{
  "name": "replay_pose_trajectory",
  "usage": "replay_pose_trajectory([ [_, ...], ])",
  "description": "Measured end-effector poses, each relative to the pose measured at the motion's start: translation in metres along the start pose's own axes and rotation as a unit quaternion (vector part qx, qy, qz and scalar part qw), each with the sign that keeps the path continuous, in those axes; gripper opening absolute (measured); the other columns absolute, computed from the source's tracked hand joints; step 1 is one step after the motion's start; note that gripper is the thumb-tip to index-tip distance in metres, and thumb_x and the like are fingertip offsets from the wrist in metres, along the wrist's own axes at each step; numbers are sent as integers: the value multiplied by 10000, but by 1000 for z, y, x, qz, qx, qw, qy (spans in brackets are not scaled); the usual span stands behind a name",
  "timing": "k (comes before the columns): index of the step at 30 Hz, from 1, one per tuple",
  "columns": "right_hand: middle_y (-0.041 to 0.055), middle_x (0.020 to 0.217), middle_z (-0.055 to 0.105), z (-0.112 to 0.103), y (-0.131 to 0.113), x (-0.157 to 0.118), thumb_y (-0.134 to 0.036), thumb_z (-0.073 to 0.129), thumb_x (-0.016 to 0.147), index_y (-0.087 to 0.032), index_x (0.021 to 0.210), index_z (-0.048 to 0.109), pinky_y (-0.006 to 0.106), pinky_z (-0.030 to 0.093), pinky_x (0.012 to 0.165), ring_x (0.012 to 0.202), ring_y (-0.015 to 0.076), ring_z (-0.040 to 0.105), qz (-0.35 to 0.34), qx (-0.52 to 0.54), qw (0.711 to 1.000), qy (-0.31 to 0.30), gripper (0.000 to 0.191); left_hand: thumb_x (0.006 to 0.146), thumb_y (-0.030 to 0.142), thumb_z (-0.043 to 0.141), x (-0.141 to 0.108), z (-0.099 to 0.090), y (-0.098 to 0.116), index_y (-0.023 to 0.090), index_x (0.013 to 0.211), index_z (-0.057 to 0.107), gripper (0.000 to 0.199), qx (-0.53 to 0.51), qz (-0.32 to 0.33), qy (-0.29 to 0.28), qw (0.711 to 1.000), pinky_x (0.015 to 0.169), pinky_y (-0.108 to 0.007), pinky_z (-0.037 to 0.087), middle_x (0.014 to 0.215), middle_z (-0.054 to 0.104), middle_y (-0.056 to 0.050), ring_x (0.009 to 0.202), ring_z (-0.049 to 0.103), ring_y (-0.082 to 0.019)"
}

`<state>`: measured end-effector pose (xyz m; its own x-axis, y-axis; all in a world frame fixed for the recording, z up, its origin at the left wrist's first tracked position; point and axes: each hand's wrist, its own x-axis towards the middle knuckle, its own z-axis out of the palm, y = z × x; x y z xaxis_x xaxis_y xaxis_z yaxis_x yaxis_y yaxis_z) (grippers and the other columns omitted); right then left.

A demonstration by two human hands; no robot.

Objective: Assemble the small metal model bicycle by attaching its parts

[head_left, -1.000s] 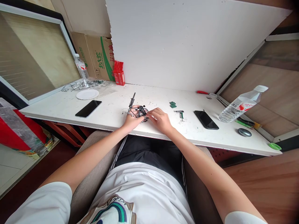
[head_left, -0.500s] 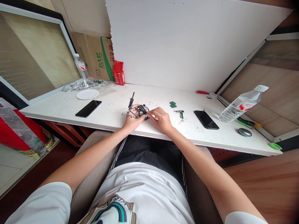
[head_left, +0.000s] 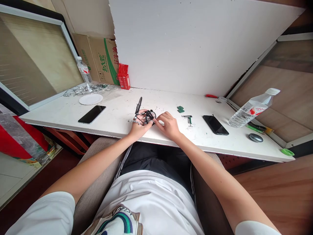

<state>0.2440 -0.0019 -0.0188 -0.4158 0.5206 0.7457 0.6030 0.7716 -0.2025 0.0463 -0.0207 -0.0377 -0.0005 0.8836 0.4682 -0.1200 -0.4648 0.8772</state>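
Note:
A small black model bicycle (head_left: 149,117) is gripped in my left hand (head_left: 138,130), with the fingers curled behind its frame. The front wheel (head_left: 139,105) sticks up away from me, and silver handlebar parts hang at the left. My right hand (head_left: 169,125) meets the other wheel's edge, thumb and index finger pinched together. Whatever lies between those fingertips is too small to make out. To the right of this hand lie a few dark green pieces (head_left: 180,109) and thin black and green parts (head_left: 189,120).
A black phone (head_left: 216,125) and a clear water bottle (head_left: 253,109) occupy the right side. On the left are another phone (head_left: 92,114), a white plate (head_left: 90,99), loose sprue-like scraps (head_left: 73,91) and a second bottle (head_left: 84,72). Behind stand a cardboard carton (head_left: 96,58) and a red box (head_left: 124,77).
The bicycle's front wheel has swivelled, showing more of its round side now. Both hands keep almost the same place and grip.

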Motion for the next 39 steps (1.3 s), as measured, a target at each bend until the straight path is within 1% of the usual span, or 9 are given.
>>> replay_pose_trajectory([
  [7,62,670,613,2,3,0,-555,361,1187,-235,677,508,341,354,638,736,207,558,36,9,998,-58,620,837,321,865,0,4,1,210,1271,632,505,53,11,-19,998,898,-368,673,1175,826,-112,1060,829,-267],
  [12,70,693,604,0,2,1,-654,268,1174,-229,698,518,342,341,647,718,205,545,64,3,992,-110,685,840,375,882,1,3,0,206,1198,666,451,64,8,-10,998,932,-380,676,1173,823,-110,1053,829,-266],
  [15,74,748,624,-2,-1,1,-600,279,1184,-226,779,568,346,350,660,761,220,568,74,-2,991,-115,623,819,380,889,1,3,-2,208,1226,640,507,49,-4,1,999,950,-408,679,1177,827,-110,1033,831,-266],
  [19,67,883,680,-2,-3,0,-483,488,1147,-226,958,623,338,398,670,757,210,592,102,15,991,-86,346,798,356,902,1,3,-4,211,1304,568,624,17,-24,28,999,985,-465,673,1180,832,-123,1051,827,-282],
  [22,71,916,693,-1,-1,0,-378,510,1135,-236,990,622,335,419,670,803,219,619,88,28,993,-77,232,797,344,898,2,2,-4,206,1306,566,623,22,-30,34,999,996,-477,668,1172,835,-128,1058,826,-288],
  [25,67,867,676,1,1,0,-340,512,1132,-241,903,595,332,397,645,828,227,612,69,16,994,-83,264,798,328,892,2,1,-4,203,1280,582,587,34,-20,29,999,1005,-469,663,1157,838,-124,1062,826,-287],
  [30,47,728,607,3,4,0,-363,466,1162,-241,742,486,337,344,636,732,205,544,45,-13,994,-100,438,820,301,869,1,0,-3,207,1270,593,537,47,-11,18,999,1012,-458,660,1152,843,-115,1061,828,-279],
  [36,52,740,597,2,2,0,-440,379,1192,-235,747,511,342,340,624,685,196,512,56,-25,993,-98,508,798,313,889,1,2,-1,211,1282,581,583,35,-20,21,999,984,-461,670,1139,842,-111,1027,831,-278],
  [39,53,771,605,1,-1,0,-457,392,1189,-234,801,553,341,358,624,702,204,533,68,-23,992,-101,475,802,315,887,1,3,0,215,1263,581,562,33,-16,28,999,986,-459,671,1142,842,-111,1047,830,-282],
])
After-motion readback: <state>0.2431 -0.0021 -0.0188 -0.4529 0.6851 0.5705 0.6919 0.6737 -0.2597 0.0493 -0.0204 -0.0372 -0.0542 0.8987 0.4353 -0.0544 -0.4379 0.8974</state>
